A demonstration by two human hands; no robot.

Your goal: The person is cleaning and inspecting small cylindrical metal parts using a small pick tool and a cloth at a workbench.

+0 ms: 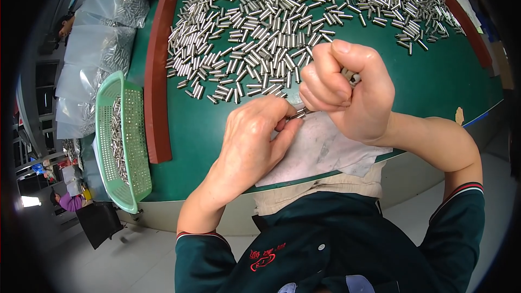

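Note:
My left hand (252, 135) is closed, pinching a small shiny metal pin (298, 114) between thumb and forefinger. Just to its right, my right hand (353, 95) makes a raised fist, thumb uppermost. A greyish thing with a round metal end (354, 78) shows inside that fist; the fingers hide the rest, so I cannot tell its kind. Beneath both hands lies a stained whitish cloth (320, 152) at the table's near edge. Many short metal pins (255, 38) are spread loosely over the green table top (412, 92) beyond my hands.
Dark red raised strips (158, 87) border the table at left and right. Left of the strip stands a green plastic basket (142, 173) with metal pins inside. Clear plastic bags (87, 49) of pins line the far left. A person in purple (70, 202) is in the background.

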